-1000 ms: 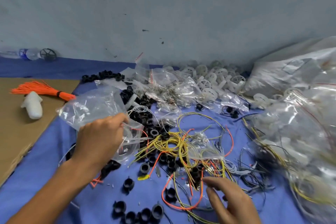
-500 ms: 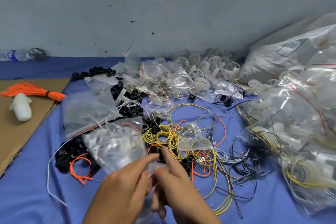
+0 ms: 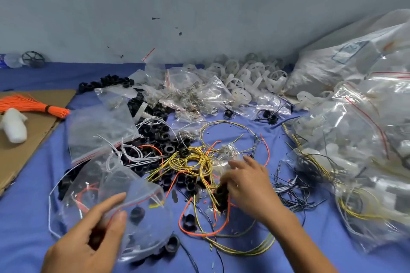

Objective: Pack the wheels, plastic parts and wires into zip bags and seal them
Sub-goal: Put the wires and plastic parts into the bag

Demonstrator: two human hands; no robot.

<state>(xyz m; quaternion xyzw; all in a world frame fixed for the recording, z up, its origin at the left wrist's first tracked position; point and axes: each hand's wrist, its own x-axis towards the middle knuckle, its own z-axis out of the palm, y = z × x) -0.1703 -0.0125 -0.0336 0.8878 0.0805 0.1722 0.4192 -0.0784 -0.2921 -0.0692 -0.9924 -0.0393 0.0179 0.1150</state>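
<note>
My left hand [image 3: 88,244] pinches the rim of a clear zip bag [image 3: 115,195] at the lower left. The bag gapes open, and a few thin wires and a black part show through it. My right hand [image 3: 250,184] is down on the tangle in the middle, fingers curled over black plastic parts [image 3: 221,193] under the yellow wires [image 3: 190,162]. A long orange wire [image 3: 199,231] loops just below that hand. More black plastic rings [image 3: 159,137] lie heaped behind, and white wheels [image 3: 244,82] are piled near the wall.
Filled zip bags [image 3: 355,139] and a big white sack [image 3: 332,66] crowd the right side. Flat zip bags [image 3: 97,131] lie left of centre. A cardboard sheet [image 3: 33,131] at the left carries an orange bundle [image 3: 28,106] and a white piece [image 3: 14,126].
Half a second ago both hands met at one bag's mouth. Now they are apart: the left holds the bag open lower left, the right has reached forward into the wire and ring pile.
</note>
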